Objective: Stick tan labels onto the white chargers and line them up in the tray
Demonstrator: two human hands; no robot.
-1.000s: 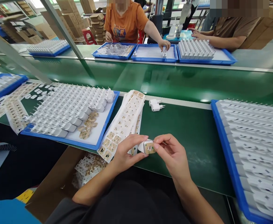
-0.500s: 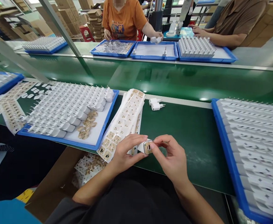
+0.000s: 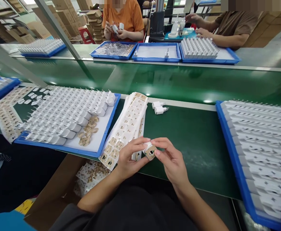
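A white plug charger (image 3: 149,151) sits between my two hands, its port end turned up toward me. Over that end lies a tan sticker with cut-outs around the ports. My left hand (image 3: 130,156) grips the charger's body from the left, thumb below and fingers above. From the right, my right hand (image 3: 172,160) closes on the same end, thumb on the sticker's edge and index finger along the top. Beside my left hand lies a stack of sticker sheets (image 3: 128,123). Two white chargers (image 3: 160,110) rest on the green bench beyond my hands.
A blue tray (image 3: 106,138) at left holds rows of chargers and a pile of tan stickers (image 3: 88,131). Another full blue tray (image 3: 231,163) stands at right. Below is a cardboard box (image 3: 56,189) with sheet scraps. Across the belt (image 3: 178,81), two people work behind trays.
The charger has turned slightly so its port end faces me more. My right index finger has shifted onto its top edge. Across the belt, a person has drawn their hands together around white pieces.
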